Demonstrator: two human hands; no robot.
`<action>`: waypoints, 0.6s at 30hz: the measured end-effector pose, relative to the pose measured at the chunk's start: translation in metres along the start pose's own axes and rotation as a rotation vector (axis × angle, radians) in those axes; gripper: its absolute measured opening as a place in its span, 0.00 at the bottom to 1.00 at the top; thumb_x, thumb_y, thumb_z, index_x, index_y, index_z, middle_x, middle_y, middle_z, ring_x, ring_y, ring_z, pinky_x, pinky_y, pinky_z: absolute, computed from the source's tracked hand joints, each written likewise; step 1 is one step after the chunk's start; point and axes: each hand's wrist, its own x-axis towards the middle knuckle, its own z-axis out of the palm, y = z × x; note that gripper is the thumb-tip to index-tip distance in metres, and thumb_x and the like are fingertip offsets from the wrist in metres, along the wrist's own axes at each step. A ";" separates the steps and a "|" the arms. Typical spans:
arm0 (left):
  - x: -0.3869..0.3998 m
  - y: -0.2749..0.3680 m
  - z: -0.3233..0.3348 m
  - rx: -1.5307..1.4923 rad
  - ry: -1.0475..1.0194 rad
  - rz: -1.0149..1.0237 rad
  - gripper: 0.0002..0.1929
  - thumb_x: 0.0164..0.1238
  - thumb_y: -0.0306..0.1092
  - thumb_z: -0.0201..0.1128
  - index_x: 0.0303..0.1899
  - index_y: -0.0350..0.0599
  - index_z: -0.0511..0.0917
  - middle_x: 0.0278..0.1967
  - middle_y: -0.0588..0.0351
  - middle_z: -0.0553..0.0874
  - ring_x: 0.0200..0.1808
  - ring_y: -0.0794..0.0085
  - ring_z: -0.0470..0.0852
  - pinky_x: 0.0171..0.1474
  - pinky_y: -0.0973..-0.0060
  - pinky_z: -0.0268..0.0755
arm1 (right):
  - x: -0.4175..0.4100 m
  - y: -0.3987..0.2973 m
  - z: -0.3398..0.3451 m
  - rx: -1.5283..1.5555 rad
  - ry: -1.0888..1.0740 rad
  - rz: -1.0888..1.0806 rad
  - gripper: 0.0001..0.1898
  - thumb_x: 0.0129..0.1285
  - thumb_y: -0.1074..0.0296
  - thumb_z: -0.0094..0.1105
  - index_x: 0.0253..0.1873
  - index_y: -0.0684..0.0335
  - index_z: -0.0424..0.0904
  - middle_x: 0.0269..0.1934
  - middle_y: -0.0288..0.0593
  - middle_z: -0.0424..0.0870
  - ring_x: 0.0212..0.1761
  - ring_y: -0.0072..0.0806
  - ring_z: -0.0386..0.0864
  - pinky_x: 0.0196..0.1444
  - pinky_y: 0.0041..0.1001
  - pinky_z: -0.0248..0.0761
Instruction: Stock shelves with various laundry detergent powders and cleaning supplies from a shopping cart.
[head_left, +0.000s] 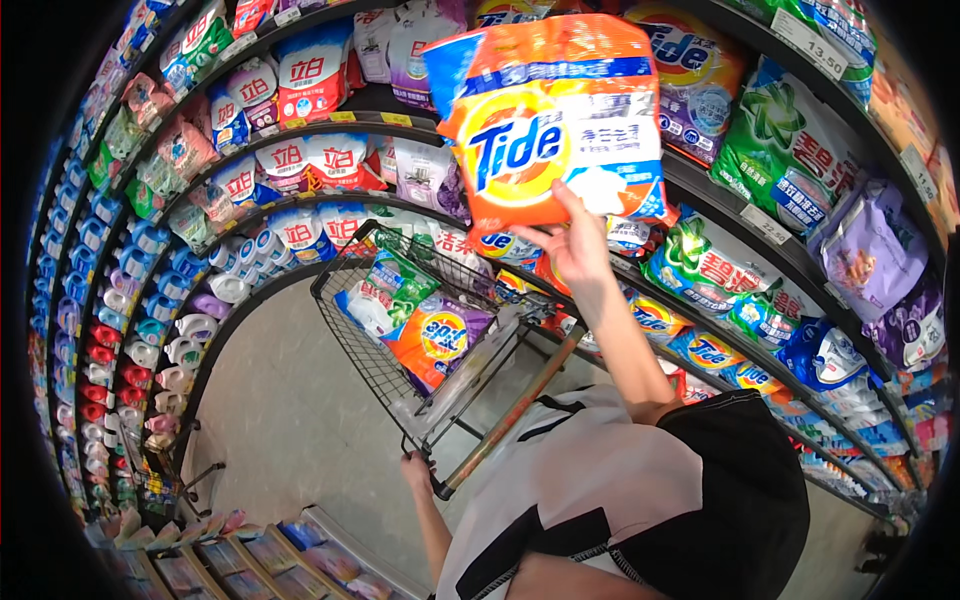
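My right hand (577, 244) holds a large orange Tide laundry detergent bag (525, 142) by its lower edge, upright in front of the shelves. The thumb lies on the bag's front, and some fingers are hidden behind it. Low on the left, my left hand (418, 472) is closed around the black frame of a wire shopping cart (352, 330), near the end of its handle bar (510, 412). Inside the cart's basket lie a green-and-white detergent bag (386, 292) and an orange-and-purple Tide bag (439, 337), side by side.
Curved by the lens, shelves (337, 116) of bagged detergent stand ahead and to the right. Rows of detergent bottles (142, 300) line the left. Another cart (161, 465) is at the lower left, close to a low display (247, 566). Grey floor (277, 420) lies between.
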 end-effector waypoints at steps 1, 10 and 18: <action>0.001 0.000 0.000 0.004 0.006 -0.007 0.08 0.57 0.32 0.44 0.35 0.38 0.64 0.25 0.53 0.75 0.18 0.71 0.75 0.16 0.78 0.65 | -0.001 0.005 0.000 0.036 -0.048 0.046 0.19 0.56 0.68 0.49 0.51 0.66 0.60 0.49 0.47 0.68 0.48 0.40 0.70 0.42 0.48 0.69; -0.013 0.006 0.000 -0.045 0.003 0.006 0.09 0.54 0.31 0.46 0.35 0.36 0.66 0.25 0.52 0.76 0.18 0.70 0.75 0.17 0.77 0.66 | -0.046 0.048 0.039 0.161 -0.238 0.368 0.19 0.54 0.74 0.50 0.52 0.60 0.58 0.48 0.41 0.66 0.50 0.34 0.68 0.40 0.50 0.69; -0.011 -0.004 -0.009 -0.016 0.047 0.015 0.10 0.54 0.31 0.46 0.35 0.37 0.68 0.24 0.54 0.76 0.18 0.72 0.75 0.17 0.78 0.65 | -0.055 0.072 0.062 0.189 -0.294 0.451 0.18 0.54 0.73 0.50 0.50 0.62 0.61 0.47 0.42 0.67 0.49 0.36 0.68 0.40 0.51 0.68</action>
